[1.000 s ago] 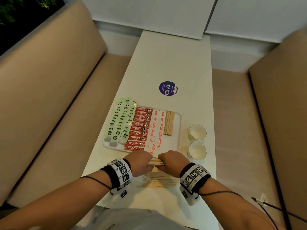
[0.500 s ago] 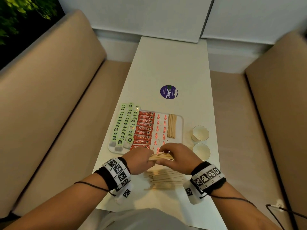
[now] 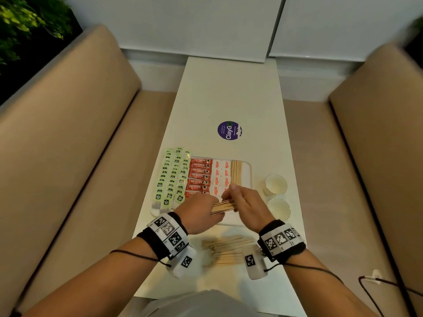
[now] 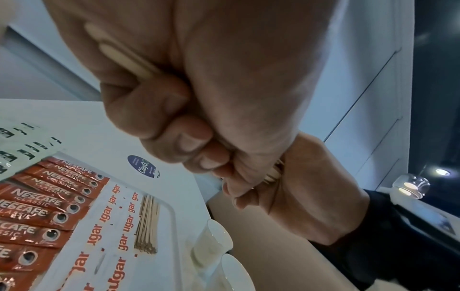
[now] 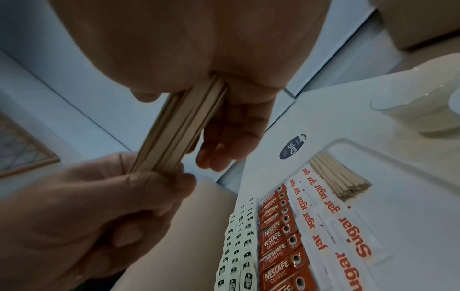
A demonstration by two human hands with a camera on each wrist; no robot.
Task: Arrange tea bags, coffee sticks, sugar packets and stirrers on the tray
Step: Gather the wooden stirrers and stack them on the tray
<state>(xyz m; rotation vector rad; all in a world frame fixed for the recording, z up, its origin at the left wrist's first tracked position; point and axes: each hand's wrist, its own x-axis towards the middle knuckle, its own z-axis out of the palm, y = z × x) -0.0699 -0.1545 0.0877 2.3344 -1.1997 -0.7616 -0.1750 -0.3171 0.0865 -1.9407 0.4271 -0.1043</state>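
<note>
With both grips closed around a bundle of stirrers [image 3: 223,206], my left hand [image 3: 199,215] and right hand [image 3: 246,205] have carried it off the tabletop [image 3: 229,92] to above the tray [image 3: 248,177], so it can join the stirrers already there.

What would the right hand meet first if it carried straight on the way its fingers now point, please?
Probably the sugar packets on the tray: the right hand, holding a stirrer bundle, points forward-left over them. Its height above them is unclear.
</note>
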